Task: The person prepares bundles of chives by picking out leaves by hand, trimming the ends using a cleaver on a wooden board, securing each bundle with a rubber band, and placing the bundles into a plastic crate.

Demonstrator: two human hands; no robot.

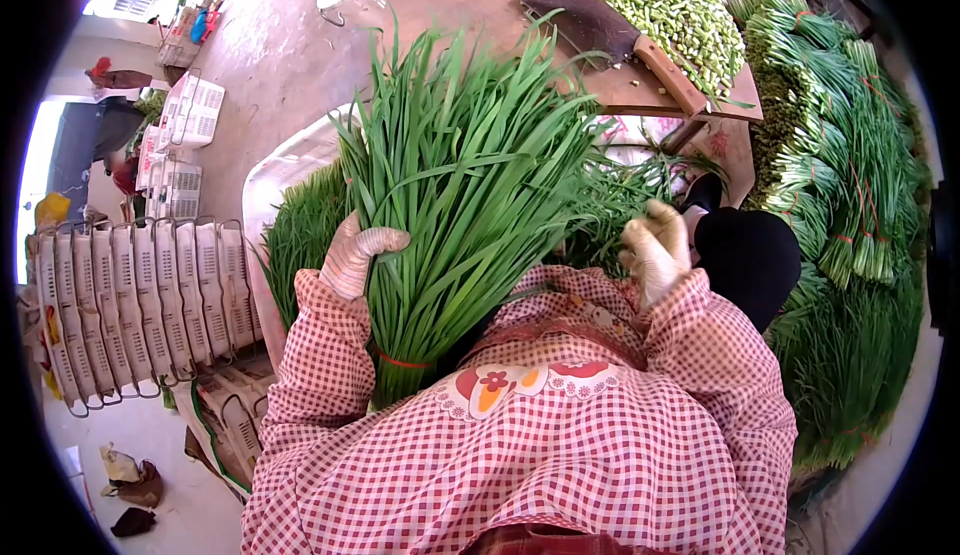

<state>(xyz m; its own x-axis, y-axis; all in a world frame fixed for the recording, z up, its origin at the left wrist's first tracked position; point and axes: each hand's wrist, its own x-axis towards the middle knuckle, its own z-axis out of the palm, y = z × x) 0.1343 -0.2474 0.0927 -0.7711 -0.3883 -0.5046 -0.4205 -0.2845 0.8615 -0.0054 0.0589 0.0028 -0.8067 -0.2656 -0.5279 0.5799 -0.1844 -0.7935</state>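
Note:
A large bunch of garlic chives [460,195] stands fanned out in front of me, its lower end bound with a red band [405,362] near my lap. My left hand [357,255], in a pale glove, grips the bunch along its left side, thumb over the leaves. To the right of the leaves, my gloved right hand [655,252] is raised off the bunch with its fingers curled. Whether anything small lies in those fingers is hidden. More chives [308,220] lie in the pale-lined container [268,187] on the left. Loose leaves [610,210] lie behind my right hand.
A cleaver [668,73] with a wooden handle rests on a board by a heap of chopped stems [665,5]. Banded bundles [850,175] are piled at right. Stacked white crates [150,305] stand at left, with more crates [190,110] beyond.

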